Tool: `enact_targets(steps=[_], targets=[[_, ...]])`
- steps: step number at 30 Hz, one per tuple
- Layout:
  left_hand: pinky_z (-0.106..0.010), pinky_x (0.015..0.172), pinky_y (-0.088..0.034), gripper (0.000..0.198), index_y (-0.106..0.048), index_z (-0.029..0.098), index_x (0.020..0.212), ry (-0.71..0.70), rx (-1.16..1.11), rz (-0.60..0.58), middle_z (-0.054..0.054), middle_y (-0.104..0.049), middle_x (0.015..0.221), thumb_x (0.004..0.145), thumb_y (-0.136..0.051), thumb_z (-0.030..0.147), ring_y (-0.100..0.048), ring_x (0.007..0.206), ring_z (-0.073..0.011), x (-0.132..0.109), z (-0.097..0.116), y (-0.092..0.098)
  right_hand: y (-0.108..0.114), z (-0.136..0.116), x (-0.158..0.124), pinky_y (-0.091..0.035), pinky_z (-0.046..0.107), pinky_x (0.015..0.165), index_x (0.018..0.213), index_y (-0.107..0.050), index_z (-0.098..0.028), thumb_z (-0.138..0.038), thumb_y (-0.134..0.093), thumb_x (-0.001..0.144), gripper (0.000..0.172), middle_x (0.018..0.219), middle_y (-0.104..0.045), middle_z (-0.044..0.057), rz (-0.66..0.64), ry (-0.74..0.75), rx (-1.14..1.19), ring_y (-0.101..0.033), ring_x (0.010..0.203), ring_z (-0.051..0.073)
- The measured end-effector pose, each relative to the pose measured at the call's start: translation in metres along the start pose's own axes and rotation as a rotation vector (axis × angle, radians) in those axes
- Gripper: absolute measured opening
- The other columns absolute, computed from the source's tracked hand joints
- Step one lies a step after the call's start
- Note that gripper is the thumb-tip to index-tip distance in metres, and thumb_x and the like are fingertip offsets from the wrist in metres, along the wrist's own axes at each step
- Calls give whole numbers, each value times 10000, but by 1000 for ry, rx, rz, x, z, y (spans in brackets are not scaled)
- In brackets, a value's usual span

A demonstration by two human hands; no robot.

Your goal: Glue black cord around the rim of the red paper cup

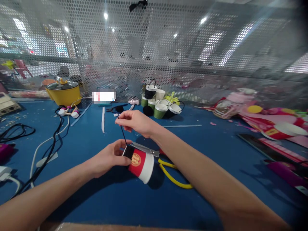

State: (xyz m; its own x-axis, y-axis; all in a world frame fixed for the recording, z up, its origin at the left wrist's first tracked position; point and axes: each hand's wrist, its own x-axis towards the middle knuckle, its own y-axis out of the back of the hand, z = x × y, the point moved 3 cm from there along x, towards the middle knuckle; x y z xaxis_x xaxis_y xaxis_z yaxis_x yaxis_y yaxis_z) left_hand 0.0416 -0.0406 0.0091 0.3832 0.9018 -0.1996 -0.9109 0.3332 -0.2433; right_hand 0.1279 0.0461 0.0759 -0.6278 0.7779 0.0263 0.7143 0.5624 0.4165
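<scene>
A paper cup [147, 167], white at the rim and red with a gold emblem, lies tilted on its side with its mouth toward the lower right. Black yarn covers its base end. My left hand [107, 158] grips the cup around that black end, thumb in front. Above it, my right hand [137, 122] pinches a black yarn strand [123, 133], which runs taut down to the cup's base. Behind the cup lie scissors [176, 182] with a metal blade and yellow handles, partly hidden by my right forearm.
Several green, black and white cups [160, 109] with handles stand at the back. Further left are a yellow pot [64, 95] and cables [53, 136]. A clear jar [225, 107], red-and-pink sheets [276, 123] and a dark tablet-like slab [255, 146] lie right. A perforated metal screen [154, 41] rises behind.
</scene>
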Motion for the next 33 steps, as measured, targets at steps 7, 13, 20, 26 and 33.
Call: enact_targets(steps=[7,13,20,26,33], targets=[[-325,810,-389,918,-330,301,1328,-211,-111,-157,-27,-524,1001,549,-809,225,-508,932,-193,-3,7,-2,11,15,18,-343,179,411,674,-590,-139,-163,-546,809,144,550,-558,-31,-4,-132,-365,-459,423,54],[-331,808,-382,1124,5,354,1424,-367,-30,-78,-27,-500,1004,624,-781,278,-496,929,-191,-3,7,2,87,47,-34,-389,227,529,637,-559,-163,-209,-533,818,188,624,-598,39,337,-302,-692,-566,594,139],[-320,803,-387,1103,80,385,1412,-425,44,-46,-15,-480,1013,681,-730,229,-489,934,-176,-1,2,5,91,98,-50,-430,279,626,653,-622,-167,-50,-650,614,126,708,-643,83,328,-470,-785,-612,794,248],[-342,830,-377,1078,78,352,1421,-448,143,-20,-21,-485,1007,687,-688,161,-489,935,-181,0,1,7,93,96,-66,-454,255,534,1023,-556,-133,-130,-556,730,293,725,-634,49,355,-514,-542,-595,586,152],[-367,843,-370,1048,40,316,1434,-422,214,69,-33,-495,994,678,-663,133,-490,924,-192,4,3,14,77,59,-96,-391,212,462,678,-503,-184,-348,-620,715,204,574,-522,-37,264,-359,-5,-484,503,92]])
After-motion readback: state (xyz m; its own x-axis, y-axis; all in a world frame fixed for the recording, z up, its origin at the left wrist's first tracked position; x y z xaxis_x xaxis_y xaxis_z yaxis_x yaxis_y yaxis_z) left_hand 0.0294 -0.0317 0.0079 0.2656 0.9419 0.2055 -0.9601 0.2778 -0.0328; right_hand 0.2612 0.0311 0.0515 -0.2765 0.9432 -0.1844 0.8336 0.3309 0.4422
